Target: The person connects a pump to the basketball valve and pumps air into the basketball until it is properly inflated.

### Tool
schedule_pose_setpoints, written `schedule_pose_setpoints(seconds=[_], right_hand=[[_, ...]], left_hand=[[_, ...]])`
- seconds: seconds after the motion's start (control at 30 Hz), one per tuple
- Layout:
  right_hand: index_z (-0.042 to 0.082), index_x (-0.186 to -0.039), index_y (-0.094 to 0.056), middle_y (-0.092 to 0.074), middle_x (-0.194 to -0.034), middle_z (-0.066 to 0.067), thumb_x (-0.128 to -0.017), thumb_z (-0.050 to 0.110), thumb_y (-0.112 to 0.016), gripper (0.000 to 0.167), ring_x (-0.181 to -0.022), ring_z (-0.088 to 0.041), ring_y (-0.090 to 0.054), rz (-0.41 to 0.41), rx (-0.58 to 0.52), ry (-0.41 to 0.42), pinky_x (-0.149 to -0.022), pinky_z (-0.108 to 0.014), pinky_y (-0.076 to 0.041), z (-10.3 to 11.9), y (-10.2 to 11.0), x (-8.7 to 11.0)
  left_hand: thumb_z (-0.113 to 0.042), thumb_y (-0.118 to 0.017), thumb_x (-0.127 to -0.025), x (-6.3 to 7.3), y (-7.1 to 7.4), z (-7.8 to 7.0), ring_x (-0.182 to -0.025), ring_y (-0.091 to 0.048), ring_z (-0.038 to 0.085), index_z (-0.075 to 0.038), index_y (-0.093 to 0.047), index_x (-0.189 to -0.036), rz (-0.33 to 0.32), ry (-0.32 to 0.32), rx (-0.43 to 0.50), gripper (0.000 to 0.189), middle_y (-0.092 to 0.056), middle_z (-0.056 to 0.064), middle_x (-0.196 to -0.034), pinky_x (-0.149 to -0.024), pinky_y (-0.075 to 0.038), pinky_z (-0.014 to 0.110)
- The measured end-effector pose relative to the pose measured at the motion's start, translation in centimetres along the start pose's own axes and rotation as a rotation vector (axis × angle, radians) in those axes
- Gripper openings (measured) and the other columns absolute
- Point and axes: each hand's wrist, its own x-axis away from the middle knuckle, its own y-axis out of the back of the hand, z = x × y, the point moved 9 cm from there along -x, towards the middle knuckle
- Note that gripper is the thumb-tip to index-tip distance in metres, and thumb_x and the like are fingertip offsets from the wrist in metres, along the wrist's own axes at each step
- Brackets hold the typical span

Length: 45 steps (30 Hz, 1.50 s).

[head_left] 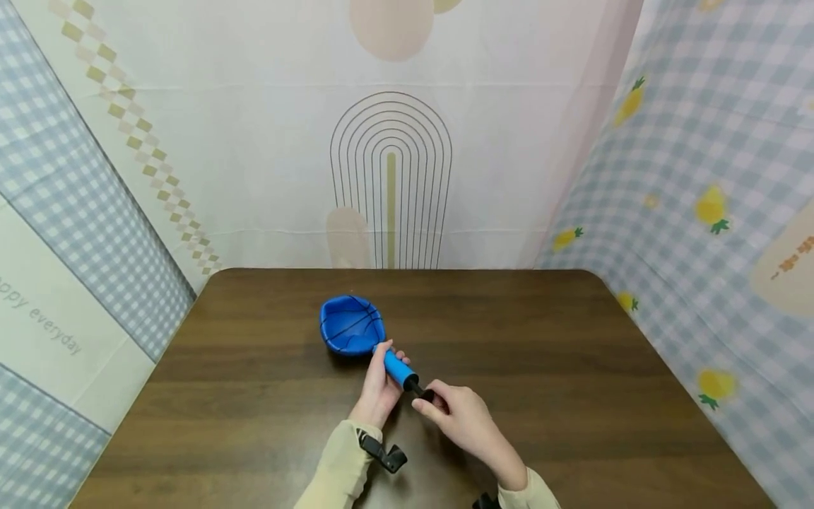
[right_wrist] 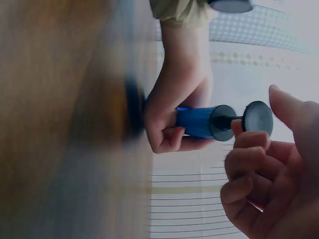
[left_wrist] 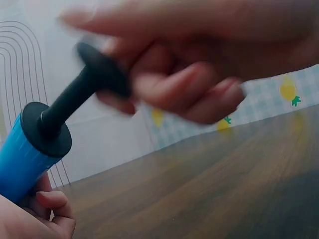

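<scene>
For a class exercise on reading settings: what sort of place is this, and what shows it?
Probably an indoor corner set up for recording: a wood-grain table with a white printed cloth behind it and a blue checked, fruit-patterned cloth at the right.

Two bare hands (head_left: 379, 390) (head_left: 464, 418) show. There is one blue cylindrical pump (head_left: 398, 368), one dented blue ball (head_left: 352, 326) and one brown wood-grain table (head_left: 540, 339).

Both sleeves (head_left: 337, 463) are pale yellow, the left cuff (right_wrist: 182, 12) gathered; the wrist mounts (head_left: 396, 459) are black.
</scene>
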Motion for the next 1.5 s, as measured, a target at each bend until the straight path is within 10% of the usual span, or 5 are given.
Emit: schedule_pose_setpoints(seconds=[0.3, 0.53, 1.07, 1.5], right_hand=[[0.028, -0.072, -0.054, -0.028, -0.054, 0.021, -0.082, 0.034, -0.075, 0.024, -0.046, 0.008, -0.026, -0.219, 0.035, -0.026, -0.046, -0.014, -0.025, 1.4, 4.7, 4.4], [0.024, -0.081, -0.057, -0.033, -0.055, 0.019, -0.088, 0.036, -0.067, 0.017, -0.047, 0.007, -0.028, -0.102, 0.083, -0.038, -0.046, -0.014, -0.027, 1.2, 4.1, 5.0], [0.012, -0.089, -0.051, -0.039, -0.060, 0.006, -0.098, 0.041, -0.049, 0.031, -0.047, -0.006, -0.035, 0.066, 0.069, -0.051, -0.045, -0.020, -0.029, -0.2, -1.0, -1.9], [0.023, -0.075, -0.056, -0.033, -0.053, 0.017, -0.092, 0.046, -0.060, 0.029, -0.044, 0.006, -0.029, -0.037, 0.072, 0.024, -0.043, -0.015, -0.026, 2.5, 1.7, 3.1]], left_hand=[[-0.028, -0.049, -0.101, -0.5, -0.5, -0.3, -0.069, -0.052, 0.010, -0.012, -0.040, -0.097, 0.033, 0.028, 0.065, 0.018, -0.050, -0.002, -0.074, -0.077, -0.042, 0.024], [-0.026, -0.045, -0.102, -0.2, -1.2, -0.3, -0.076, -0.053, 0.012, -0.013, -0.038, -0.097, 0.089, 0.062, 0.127, 0.016, -0.053, -0.002, -0.078, -0.073, -0.046, 0.024], [-0.025, -0.042, -0.103, 0.0, -1.2, 0.7, -0.068, -0.049, 0.009, -0.014, -0.033, -0.106, 0.073, 0.039, 0.205, 0.014, -0.047, -0.004, -0.075, -0.069, -0.046, 0.019], [-0.026, -0.042, -0.103, 0.2, -1.0, -1.0, -0.058, -0.045, 0.007, -0.013, -0.037, -0.095, 0.113, 0.044, 0.090, 0.016, -0.046, -0.006, -0.066, -0.062, -0.043, 0.018]])
